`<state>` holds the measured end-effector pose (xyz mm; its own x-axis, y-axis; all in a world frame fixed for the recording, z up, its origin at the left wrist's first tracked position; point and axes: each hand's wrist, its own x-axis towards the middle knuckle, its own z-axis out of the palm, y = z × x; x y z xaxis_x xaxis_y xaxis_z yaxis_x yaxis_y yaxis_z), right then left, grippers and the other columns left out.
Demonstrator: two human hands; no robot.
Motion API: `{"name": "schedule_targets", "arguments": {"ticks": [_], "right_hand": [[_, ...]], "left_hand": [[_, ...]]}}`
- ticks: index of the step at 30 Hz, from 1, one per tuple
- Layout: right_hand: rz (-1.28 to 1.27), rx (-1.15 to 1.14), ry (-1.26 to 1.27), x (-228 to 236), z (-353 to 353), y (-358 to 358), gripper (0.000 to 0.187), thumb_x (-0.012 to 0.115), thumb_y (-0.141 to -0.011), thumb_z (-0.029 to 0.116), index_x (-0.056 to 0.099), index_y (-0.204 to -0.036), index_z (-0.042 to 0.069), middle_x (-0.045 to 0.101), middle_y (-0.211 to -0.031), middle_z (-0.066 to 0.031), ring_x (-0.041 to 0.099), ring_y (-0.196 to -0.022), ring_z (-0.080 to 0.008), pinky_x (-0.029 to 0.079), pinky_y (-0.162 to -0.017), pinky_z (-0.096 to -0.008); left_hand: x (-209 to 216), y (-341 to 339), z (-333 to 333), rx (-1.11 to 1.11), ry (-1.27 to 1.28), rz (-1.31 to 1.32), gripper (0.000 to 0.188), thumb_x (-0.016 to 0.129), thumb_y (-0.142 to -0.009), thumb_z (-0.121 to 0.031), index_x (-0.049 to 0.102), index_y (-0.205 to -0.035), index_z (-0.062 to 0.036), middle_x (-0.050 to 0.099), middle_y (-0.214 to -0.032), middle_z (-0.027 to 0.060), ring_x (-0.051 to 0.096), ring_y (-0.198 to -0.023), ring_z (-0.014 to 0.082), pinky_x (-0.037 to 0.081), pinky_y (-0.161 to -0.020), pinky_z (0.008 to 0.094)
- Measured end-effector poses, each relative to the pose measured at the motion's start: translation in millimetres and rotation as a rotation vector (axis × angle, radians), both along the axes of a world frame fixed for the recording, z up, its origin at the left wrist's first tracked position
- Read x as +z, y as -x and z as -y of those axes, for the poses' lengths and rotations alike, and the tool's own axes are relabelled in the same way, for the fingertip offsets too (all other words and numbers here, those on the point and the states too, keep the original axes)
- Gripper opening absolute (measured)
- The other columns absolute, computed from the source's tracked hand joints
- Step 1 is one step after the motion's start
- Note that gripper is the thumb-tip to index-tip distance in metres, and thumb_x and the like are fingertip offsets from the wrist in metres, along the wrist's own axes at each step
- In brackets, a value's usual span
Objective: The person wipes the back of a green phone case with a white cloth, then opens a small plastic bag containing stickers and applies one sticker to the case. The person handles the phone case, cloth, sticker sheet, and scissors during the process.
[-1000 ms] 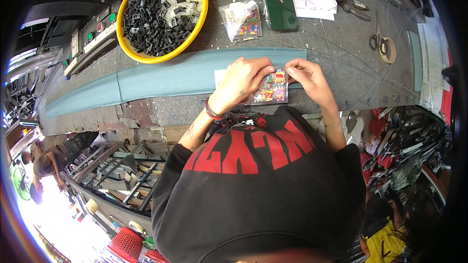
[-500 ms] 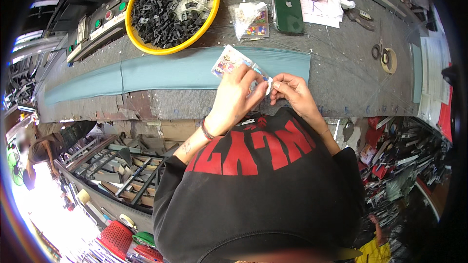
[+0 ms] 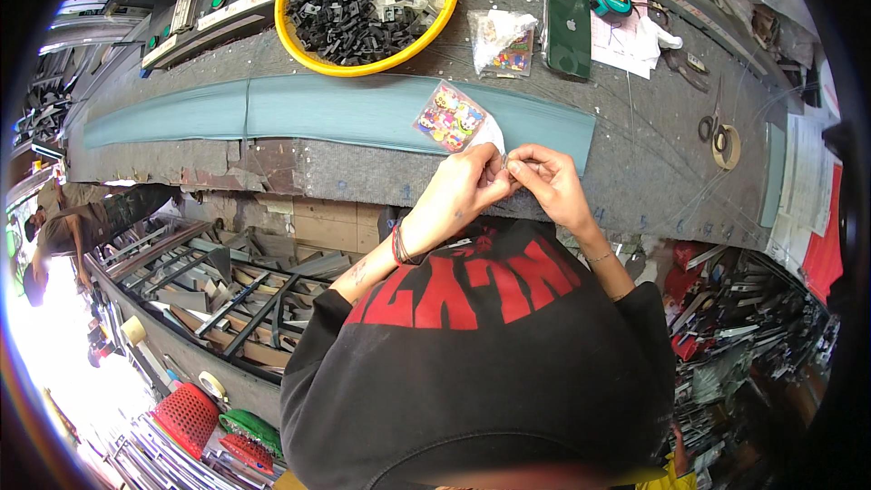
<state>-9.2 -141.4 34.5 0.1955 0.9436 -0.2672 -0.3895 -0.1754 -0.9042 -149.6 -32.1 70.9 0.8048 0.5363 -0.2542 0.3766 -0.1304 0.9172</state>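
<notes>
At the long, flat blue-grey stack of strips (image 3: 336, 109), the left hand (image 3: 474, 177) grasps; the right hand (image 3: 552, 185) pinches beside it, contents hidden. Over the stack juts the left's square clear-plastic packet of colourful figures (image 3: 450, 116); uneven tugging could tear it.

Large red letters (image 3: 445, 301) spread across the chest of the black shirt (image 3: 508, 390), small blue handwritten numbers (image 3: 643, 221) run along the near edge of the tabletop (image 3: 667, 159), a pale logo (image 3: 571, 24) marks the back of the green phone (image 3: 567, 45), and the paper sheet (image 3: 626, 53) carries print too small to read
</notes>
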Motion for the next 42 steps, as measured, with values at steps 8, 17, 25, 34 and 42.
{"name": "schedule_targets", "arguments": {"ticks": [8, 17, 25, 34, 42], "right_hand": [[0.074, 0.029, -0.037, -13, -3, -3, 0.013, 0.054, -0.091, 0.002, 0.058, -0.097, -0.009, 0.059, -0.093, -0.0067, 0.062, -0.080, -0.0137, 0.054, -0.070, -0.0258], [-0.031, 0.137, -0.025, -23, -14, -28, 0.014, 0.052, -0.092, 0.004, 0.057, -0.098, -0.008, 0.059, -0.087, -0.0065, 0.061, -0.079, -0.0121, 0.052, -0.072, -0.0250], [0.018, 0.213, -0.098, -30, -12, -44, 0.015, 0.054, -0.091, 0.002, 0.057, -0.100, -0.009, 0.059, -0.092, -0.0085, 0.063, -0.082, -0.0154, 0.053, -0.073, -0.0261], [-0.077, 0.249, -0.095, -38, -11, -56, 0.016, 0.053, -0.091, 0.002, 0.058, -0.101, -0.009, 0.060, -0.093, -0.0097, 0.063, -0.083, -0.0171, 0.055, -0.073, -0.0286], [-0.230, 0.079, -0.036, -36, -9, -56, 0.016, 0.046, -0.095, 0.009, 0.054, -0.100, -0.005, 0.063, -0.088, -0.0142, 0.066, -0.082, -0.0235, 0.057, -0.076, -0.0358]], "left_hand": [[-10, -8, -9, -0.052, 0.025, 0.000, 0.020, 0.060, -0.082, -0.012, 0.053, -0.074, 0.0056, 0.054, -0.059, 0.0141, 0.051, -0.054, 0.0136, 0.042, -0.052, 0.0318], [-21, -19, 1, 0.111, 0.035, 0.048, 0.022, 0.061, -0.084, -0.014, 0.052, -0.076, 0.0048, 0.054, -0.061, 0.0163, 0.052, -0.053, 0.0185, 0.042, -0.052, 0.0339], [-23, -24, 1, 0.017, -0.022, 0.025, 0.023, 0.058, -0.083, -0.017, 0.049, -0.075, 0.0035, 0.050, -0.062, 0.0129, 0.046, -0.056, 0.0161, 0.042, -0.055, 0.0319], [-32, -33, 0, -0.005, 0.002, 0.000, 0.021, 0.058, -0.082, -0.016, 0.053, -0.080, 0.0037, 0.050, -0.063, 0.0109, 0.047, -0.058, 0.0167, 0.043, -0.058, 0.0315], [-45, -36, 24, 0.355, -0.166, 0.128, 0.019, 0.063, -0.082, -0.014, 0.053, -0.083, 0.0025, 0.050, -0.071, 0.0113, 0.049, -0.067, 0.0209, 0.042, -0.065, 0.0328]]}}
